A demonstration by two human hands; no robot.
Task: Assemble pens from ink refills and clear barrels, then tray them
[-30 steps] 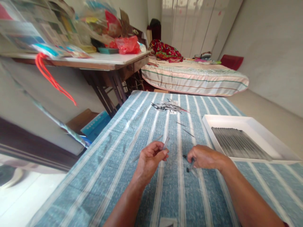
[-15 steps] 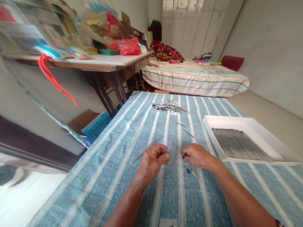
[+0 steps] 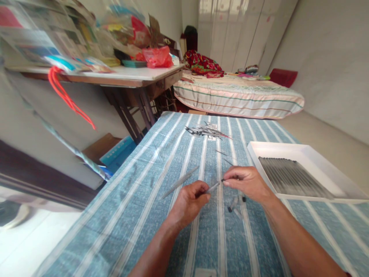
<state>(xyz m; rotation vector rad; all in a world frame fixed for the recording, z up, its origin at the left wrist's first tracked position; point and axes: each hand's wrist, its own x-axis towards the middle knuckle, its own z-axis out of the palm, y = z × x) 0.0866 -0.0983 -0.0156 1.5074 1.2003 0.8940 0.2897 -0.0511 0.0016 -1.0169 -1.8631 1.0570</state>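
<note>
My left hand is closed around a translucent grey pen barrel, its end pointing up and to the right. Between the thumb and fingertips of my right hand is a small black pen part, right at the end of that barrel; whether it sits inside cannot be made out. Another slim grey pen barrel lies on the striped cloth left of my hands. Below my right hand are clear pen caps with black ends. A thin dark refill lies beyond my hands.
A pile of thin black and clear pen parts lies towards the far edge of the cloth-covered table. At the right, a white box holds a row of grey pens. A cluttered desk stands at the left, a bed behind.
My right hand has moved up and brought the black part to the barrel's end. The barrel in my left hand has tilted rightward. The caps below my right hand now show more fully.
</note>
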